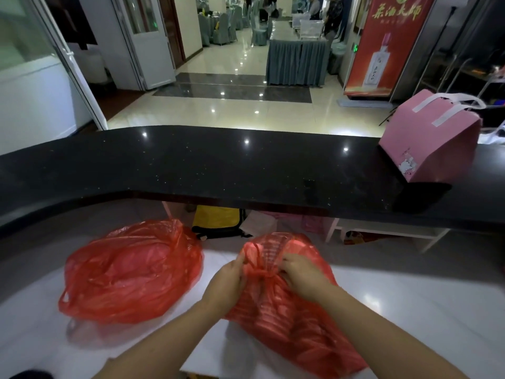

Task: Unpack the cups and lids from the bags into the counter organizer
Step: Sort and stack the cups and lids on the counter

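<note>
**Both hands at the knot of the near bag**

Left hand (228,280) and right hand (303,277) meet at the tied neck of the near red bag (289,324), and we see each one pinching the plastic on its own side of the knot (262,273). The fingers of both are curled into the gathered film, so neither is spread wide.

We take that bag as our landmark. It lies on the white table (410,310), straight in front of us, stretched toward the lower right. Through its thin skin, just beyond the knot, we make out ribbed clear cups (273,248) stacked together; how many we cannot tell.

To the left of it, near but apart, sits a second red bag (131,272), puffed up and rounded. What it holds we cannot make out.

Beyond the bag runs a raised black counter (218,165), glossy with points of reflected light. On that counter, far to the right of the bag, stands a pink gift bag (429,143) with white handles. Under the counter, just behind the bag, we see a yellow and black bundle (216,220) on the floor.
</note>
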A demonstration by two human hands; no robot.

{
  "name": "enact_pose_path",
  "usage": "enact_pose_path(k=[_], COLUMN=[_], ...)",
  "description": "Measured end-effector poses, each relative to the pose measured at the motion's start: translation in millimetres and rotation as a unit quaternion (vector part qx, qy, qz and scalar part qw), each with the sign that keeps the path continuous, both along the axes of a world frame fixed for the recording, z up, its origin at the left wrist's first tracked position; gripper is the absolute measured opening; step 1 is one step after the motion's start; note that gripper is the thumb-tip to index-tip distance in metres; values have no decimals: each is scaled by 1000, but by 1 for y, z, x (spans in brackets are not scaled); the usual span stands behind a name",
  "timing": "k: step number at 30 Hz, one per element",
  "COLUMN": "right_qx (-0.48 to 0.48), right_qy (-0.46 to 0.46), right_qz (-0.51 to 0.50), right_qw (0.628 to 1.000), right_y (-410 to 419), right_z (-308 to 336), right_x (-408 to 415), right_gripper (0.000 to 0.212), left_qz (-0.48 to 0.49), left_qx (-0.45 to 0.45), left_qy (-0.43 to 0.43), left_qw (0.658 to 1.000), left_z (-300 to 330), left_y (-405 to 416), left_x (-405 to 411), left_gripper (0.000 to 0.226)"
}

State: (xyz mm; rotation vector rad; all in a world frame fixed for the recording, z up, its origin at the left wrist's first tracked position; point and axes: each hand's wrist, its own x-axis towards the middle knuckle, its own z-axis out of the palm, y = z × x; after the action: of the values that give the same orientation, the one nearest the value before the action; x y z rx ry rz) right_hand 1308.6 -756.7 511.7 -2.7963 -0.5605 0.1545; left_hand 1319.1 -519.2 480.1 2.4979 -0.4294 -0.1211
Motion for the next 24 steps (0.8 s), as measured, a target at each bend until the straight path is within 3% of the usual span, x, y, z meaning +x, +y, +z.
enact_pose_path(k=[2,5,8,11,14,17,19,22,24], right_qx=[22,65,74,75,107,145,143,73,-21], right_qy=[-40,-70,-45,-24,-111,-215,-229,-157,-73], right_qz=[-29,-102,-182,-239,-264,-164,-79,36,78], right_qw=[999,990,980,968,952,952,960,984,994], right_y=[-20,-61,-88,-94,-79,-45,-18,15,29], right_z=[0,-9,-19,-21,-9,15,27,22,9], right_x=[-6,-21,-35,-38,-35,-29,-25,-19,-17], right_gripper=[23,13,13,20,32,36,33,37,48], left_qz=[40,138,217,201,138,27,-41,-98,-94], left_qx=[-11,-44,-65,-61,-57,-10,81,208,218], left_qy=[15,25,72,116,66,24,26,46,50], left_qw=[999,989,971,971,987,999,996,972,970], left_z=[0,-5,-9,-7,0,11,16,13,8], left_y=[16,42,66,69,54,34,23,14,16], left_x=[0,0,4,6,13,26,37,50,57], left_gripper=[24,22,21,17,31,46,57,65,55])
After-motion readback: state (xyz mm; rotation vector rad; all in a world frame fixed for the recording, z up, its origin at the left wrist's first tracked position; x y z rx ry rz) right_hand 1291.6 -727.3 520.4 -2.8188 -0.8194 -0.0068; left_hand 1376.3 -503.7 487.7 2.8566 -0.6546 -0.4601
